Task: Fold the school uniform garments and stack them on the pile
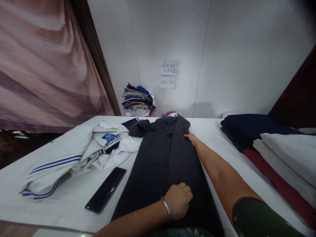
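Note:
A long dark grey coat [155, 158] lies lengthwise in front of me, its collar at the far end and one sleeve bunched at the upper left. My left hand [178, 200], with a silver bracelet on the wrist, is closed over the lower part of the coat, its curled fingers gripping the cloth. Farther up, my right hand [193, 139] holds the coat's right edge near the shoulder; some of its fingers are hidden. Left of the coat, a crumpled white garment [98, 144] with blue stripes and a blue badge lies close to the bunched sleeve.
A black phone [106, 190] rests on the white tabletop [71, 210], left of the coat. Folded clothes [249, 126] are stacked along the right side. Another clothes pile [138, 100] stands at the back by the wall, below handwritten paper signs [169, 73]. A pinkish curtain [49, 65] hangs at left.

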{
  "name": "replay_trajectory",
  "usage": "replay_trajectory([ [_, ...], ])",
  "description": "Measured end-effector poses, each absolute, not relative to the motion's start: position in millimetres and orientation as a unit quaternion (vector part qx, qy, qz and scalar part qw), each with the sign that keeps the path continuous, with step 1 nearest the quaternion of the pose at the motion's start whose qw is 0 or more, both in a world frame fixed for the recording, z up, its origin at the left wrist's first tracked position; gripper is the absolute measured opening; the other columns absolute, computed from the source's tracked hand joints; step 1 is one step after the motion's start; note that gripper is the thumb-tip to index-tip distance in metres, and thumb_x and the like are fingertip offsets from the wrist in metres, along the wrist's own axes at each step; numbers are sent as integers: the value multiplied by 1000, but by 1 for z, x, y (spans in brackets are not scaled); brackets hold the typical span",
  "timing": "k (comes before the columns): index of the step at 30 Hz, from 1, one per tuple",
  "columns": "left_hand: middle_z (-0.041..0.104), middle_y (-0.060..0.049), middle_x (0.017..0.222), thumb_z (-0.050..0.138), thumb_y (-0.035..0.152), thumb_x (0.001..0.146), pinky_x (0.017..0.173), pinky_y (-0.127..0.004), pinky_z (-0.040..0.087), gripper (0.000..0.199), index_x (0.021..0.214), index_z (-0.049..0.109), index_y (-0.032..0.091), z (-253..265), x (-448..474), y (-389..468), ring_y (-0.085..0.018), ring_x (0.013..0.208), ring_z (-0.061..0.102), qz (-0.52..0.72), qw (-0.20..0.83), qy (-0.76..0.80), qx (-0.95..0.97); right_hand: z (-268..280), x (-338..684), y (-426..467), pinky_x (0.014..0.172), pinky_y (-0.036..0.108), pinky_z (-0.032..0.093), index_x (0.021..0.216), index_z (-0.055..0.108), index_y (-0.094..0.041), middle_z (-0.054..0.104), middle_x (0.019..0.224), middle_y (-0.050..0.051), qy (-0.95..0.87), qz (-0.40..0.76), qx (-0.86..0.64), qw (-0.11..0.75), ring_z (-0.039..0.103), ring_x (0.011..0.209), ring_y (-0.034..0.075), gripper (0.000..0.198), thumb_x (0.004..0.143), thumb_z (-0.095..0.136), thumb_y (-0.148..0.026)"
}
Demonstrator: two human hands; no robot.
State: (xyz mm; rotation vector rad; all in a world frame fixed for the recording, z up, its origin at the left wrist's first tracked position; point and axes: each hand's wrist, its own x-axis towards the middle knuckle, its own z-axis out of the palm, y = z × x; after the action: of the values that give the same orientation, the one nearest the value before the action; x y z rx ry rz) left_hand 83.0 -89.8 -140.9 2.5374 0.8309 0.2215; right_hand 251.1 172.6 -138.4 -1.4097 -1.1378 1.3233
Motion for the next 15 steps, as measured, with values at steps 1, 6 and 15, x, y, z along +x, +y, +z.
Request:
replay_trajectory([
  [1, 60, -11, 90, 53, 23, 67, 64, -39, 43, 13, 80, 55, 25, -141, 85, -90, -26, 91, 59, 64, 194, 318, 926, -143, 250, 174, 70, 39, 56, 131, 45, -15, 71, 89, 8, -438, 539, -573, 435, 66, 65, 20, 51, 81, 55, -23],
  [6, 61, -4, 97, 56, 21, 66, 67, -32, 43, 14, 79, 50, 20, -134, 86, -90, -20, 86, 54, 39, 170, 328, 929, -152, 260, 188, 70, 38, 56, 127, 49, -15, 70, 98, 11, -388, 537, -598, 452, 67, 71, 20, 47, 81, 59, -22],
  [15, 64, 2, 96, 70, 37, 63, 61, -29, 40, 28, 81, 53, 24, -170, 83, -89, -18, 83, 57, 126, 216, 356, 900, -136, 268, 231, 81, 28, 53, 142, 31, -18, 56, 130, 12, -419, 464, -614, 481, 64, 99, 15, 59, 87, 53, -23],
])
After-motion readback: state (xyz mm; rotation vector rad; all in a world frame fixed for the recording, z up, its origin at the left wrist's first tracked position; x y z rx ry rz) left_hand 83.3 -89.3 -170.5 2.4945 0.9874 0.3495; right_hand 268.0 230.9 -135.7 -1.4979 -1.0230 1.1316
